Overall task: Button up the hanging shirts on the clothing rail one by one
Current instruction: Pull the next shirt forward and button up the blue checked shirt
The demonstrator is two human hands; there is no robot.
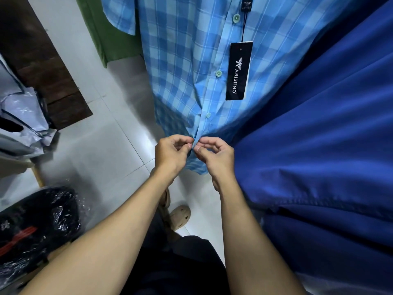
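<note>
Blue checked shirt [187,60], black ARISTINO tag [239,71], left hand [170,154] and right hand [217,156] fingers pinching its lower placket [195,141].

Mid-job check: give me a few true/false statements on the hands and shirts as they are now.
Left hand and right hand both pinch the plaid shirt near its hem. True.
A blue shirt hangs right of it. True.
The tag hangs on the blue shirt. False: it hangs on the plaid shirt.
The placket above the hands is bare. False: three buttons show there.
</note>
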